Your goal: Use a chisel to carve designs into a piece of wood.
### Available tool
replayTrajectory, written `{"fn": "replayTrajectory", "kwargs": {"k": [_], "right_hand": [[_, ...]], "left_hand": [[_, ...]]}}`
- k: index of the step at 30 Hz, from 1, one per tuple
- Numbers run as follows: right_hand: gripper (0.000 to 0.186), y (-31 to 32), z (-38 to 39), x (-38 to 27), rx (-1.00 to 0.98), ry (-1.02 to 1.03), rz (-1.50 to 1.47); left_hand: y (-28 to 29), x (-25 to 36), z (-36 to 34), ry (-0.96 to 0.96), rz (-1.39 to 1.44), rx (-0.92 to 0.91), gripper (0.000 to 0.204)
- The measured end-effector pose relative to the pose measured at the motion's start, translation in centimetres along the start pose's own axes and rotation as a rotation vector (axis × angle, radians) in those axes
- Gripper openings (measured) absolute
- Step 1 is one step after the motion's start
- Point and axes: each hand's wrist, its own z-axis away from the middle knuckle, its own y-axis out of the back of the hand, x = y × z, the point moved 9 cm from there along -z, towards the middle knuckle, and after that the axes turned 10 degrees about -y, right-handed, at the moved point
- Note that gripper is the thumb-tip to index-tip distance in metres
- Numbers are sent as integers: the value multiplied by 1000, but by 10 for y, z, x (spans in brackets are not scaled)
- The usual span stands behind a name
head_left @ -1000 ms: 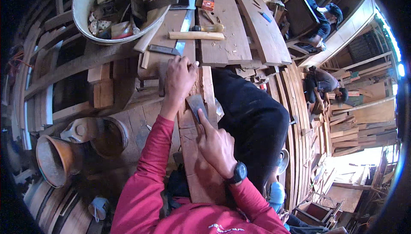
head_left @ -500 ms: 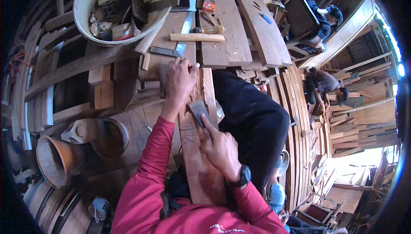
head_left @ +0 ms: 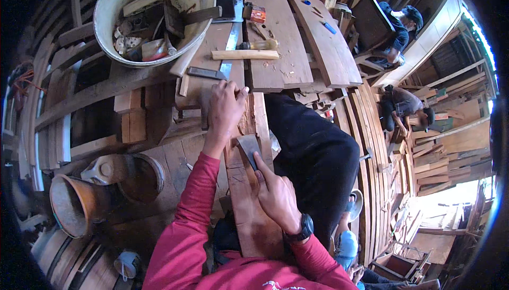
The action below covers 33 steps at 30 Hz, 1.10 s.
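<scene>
A long wooden board [head_left: 246, 205] runs from my lap toward the workbench, with a rough, chipped recess near its far end. My right hand [head_left: 280, 200] is closed round a wide chisel [head_left: 249, 149], its index finger stretched along the blade. The blade lies tilted on the board, its edge at the near end of the recess. The chisel's handle is hidden in my palm. At the far end, my left hand [head_left: 227, 107] is closed on the board's left edge by the bench, fingers curled and thumb sticking out.
On the workbench [head_left: 273, 30] lie a second chisel [head_left: 207, 72], a wood strip [head_left: 245, 55], a yellow-handled tool [head_left: 258, 44] and a blue marker [head_left: 330, 28]. A white bucket [head_left: 101, 35] of tools stands left. An orange bucket [head_left: 69, 205] sits lower left. Two people work at right.
The chisel and my right hand have shifted slightly toward me, and the whole view has moved a little. My left hand keeps its place at the board's far end.
</scene>
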Motion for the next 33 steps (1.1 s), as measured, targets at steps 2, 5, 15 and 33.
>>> {"fn": "replayTrajectory", "kwargs": {"k": [2,5,15,33], "right_hand": [[45,4,-7,-4,8,30,-25],[45,5,-3,-3,11,50,-58],[50,-1,6,12,74,27,61],[69,-25,79,28,5,96,214]], "left_hand": [[4,-1,-8,-16,-20,21,31],[7,-1,-5,-6,-28,14,32],[10,2,-6,-21,9,53,32],[5,-4,-6,-80,-59,34,32]]}}
